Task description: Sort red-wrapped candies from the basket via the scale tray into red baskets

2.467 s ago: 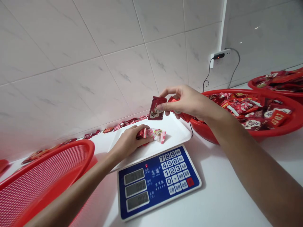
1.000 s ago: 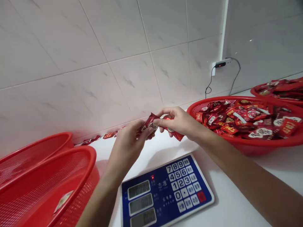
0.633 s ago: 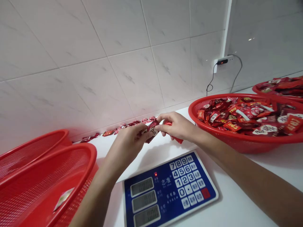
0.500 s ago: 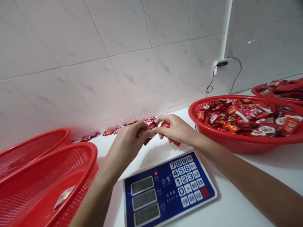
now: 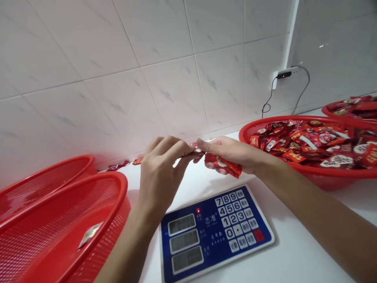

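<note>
While my left hand (image 5: 159,173) and right hand (image 5: 232,153) pinch one small red foil candy wrapper (image 5: 193,150) between fingertips, more red packets (image 5: 226,165) sit in my right grip, above the blue-faced digital scale (image 5: 215,230); white surface (image 5: 294,251) lies open rightward.

**Hands meet fingertip to fingertip**

Both forearms reach forward and converge at mid-frame. The left hand (image 5: 159,173) shows its back, fingers curled forward with the tips pinched together. The right hand (image 5: 232,153) comes in from the right, thumb and forefinger pinched at the left hand's fingertips, its other fingers curled closed beneath. Both wrists are bare and nearly level.
</note>
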### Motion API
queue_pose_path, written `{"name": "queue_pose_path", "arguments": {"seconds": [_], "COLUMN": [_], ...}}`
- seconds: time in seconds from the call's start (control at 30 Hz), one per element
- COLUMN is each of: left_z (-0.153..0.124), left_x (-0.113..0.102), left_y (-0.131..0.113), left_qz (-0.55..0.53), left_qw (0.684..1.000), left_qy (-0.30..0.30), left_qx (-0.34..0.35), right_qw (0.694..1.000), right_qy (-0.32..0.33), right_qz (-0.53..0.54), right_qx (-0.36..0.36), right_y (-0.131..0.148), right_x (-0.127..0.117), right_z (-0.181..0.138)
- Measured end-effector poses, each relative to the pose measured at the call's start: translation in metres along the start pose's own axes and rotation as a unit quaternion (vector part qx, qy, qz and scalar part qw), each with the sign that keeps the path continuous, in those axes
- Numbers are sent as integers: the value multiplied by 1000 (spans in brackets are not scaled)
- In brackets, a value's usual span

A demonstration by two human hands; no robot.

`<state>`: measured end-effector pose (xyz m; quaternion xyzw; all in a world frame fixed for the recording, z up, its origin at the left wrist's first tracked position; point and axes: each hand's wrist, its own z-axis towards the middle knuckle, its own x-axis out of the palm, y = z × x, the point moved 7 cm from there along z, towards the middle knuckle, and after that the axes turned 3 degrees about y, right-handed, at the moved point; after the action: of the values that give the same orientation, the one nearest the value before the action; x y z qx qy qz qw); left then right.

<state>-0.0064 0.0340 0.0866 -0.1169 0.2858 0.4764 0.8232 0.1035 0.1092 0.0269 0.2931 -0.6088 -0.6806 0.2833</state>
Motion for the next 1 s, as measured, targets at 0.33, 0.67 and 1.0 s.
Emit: {"name": "queue_pose_path", "arguments": {"seconds": [0.33, 0.67, 1.0], "left_z": [-11, -20, -25], "left_x": [37, 56, 67], "left_y": [44, 54, 58], "left_qz": [-290, -395, -360], "left_qw": [915, 850, 856], "left_qy": [150, 198, 227], "left_qx": [-238, -289, -293], "right_qw": [980, 966, 969], "right_qy": [-81, -88, -135], "right_qz": [-180, -241, -207], "right_qx": [-36, -16, 23], "right_y": [4, -4, -10], "right_x": [-13, -9, -28], "right_z": [4, 8, 6]}}
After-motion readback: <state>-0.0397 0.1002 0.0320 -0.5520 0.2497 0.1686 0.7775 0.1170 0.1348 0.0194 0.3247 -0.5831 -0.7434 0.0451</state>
